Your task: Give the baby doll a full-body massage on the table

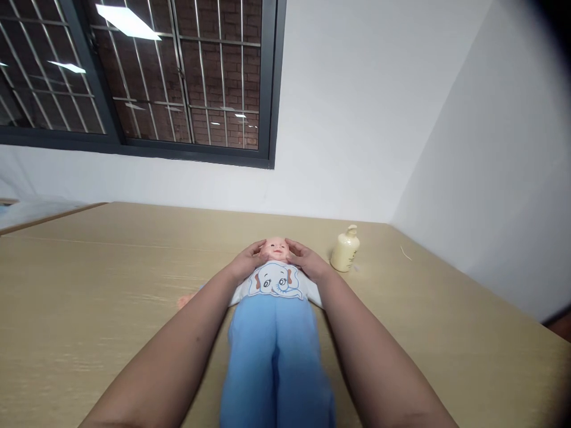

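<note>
A baby doll (275, 282) lies on its back on the table, head away from me and legs toward me. It wears a white top with an elephant picture (273, 280) and blue trousers (276, 356). My left hand (247, 260) is curved around the left side of the doll's head (276, 248). On the opposite side, my right hand (308, 260) cups the head in the same way, thumb near the chin. The doll's arms are partly covered by my forearms; one doll hand (184, 301) sticks out past my left forearm.
A cream pump bottle (345, 251) stands on the wooden table (111, 285), to the right of my right hand. Behind the table rise a white wall (348, 107) and a barred window (200, 71). A thin pale strip (405, 254) lies near the right edge.
</note>
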Available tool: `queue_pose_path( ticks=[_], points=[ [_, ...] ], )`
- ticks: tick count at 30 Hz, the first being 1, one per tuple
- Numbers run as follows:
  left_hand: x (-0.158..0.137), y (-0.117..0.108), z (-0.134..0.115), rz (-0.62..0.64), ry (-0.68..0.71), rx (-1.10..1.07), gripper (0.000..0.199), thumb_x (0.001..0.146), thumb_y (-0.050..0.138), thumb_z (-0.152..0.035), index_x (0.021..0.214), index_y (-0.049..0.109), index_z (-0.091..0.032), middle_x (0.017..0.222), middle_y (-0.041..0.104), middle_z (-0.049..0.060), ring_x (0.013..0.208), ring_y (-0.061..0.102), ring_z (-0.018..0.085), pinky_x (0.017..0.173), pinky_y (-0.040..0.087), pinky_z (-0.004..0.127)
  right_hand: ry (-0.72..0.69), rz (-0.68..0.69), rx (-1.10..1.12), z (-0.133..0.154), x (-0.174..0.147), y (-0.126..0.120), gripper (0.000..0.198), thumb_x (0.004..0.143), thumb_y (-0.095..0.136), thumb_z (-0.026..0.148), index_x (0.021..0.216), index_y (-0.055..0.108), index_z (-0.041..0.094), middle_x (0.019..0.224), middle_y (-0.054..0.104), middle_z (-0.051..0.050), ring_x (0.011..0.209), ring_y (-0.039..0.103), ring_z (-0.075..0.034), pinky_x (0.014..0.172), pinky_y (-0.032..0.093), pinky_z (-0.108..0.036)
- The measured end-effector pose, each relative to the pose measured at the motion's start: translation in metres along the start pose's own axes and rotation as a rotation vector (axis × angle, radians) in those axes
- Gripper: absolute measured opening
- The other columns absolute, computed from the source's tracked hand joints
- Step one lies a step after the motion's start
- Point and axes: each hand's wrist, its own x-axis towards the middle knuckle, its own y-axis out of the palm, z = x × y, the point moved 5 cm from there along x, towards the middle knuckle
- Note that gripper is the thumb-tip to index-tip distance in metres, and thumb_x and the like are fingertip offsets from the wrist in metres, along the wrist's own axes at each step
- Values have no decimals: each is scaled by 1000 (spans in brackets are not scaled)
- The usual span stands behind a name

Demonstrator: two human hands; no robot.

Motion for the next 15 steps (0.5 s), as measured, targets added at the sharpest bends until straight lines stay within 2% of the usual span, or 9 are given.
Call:
queue_pose_path(
  ticks=[3,9,15],
  points=[
    [0,1,-2,-31,12,10,70,78,72,-52,137,50,-21,138,56,16,117,61,31,94,52,43,15,-41,51,-1,1,2,71,72,81,41,135,54,27,143,54,-9,125,57,-29,105,47,-47],
    [-2,3,-5,-82,3,280,89,66,84,-46,143,43,-26,132,61,15,112,63,36,87,55,44,-2,-125,-168,5,-3,10,90,63,88,37,142,45,28,138,57,-11,122,59,-31,102,49,-47],
    [-1,-3,-2,-86,22,270,89,68,81,-48,145,43,-24,138,57,16,121,58,35,94,52,43,-37,11,-85,12,-6,15,72,65,86,33,131,58,30,133,62,-6,118,62,-30,100,51,-45]
  ],
)
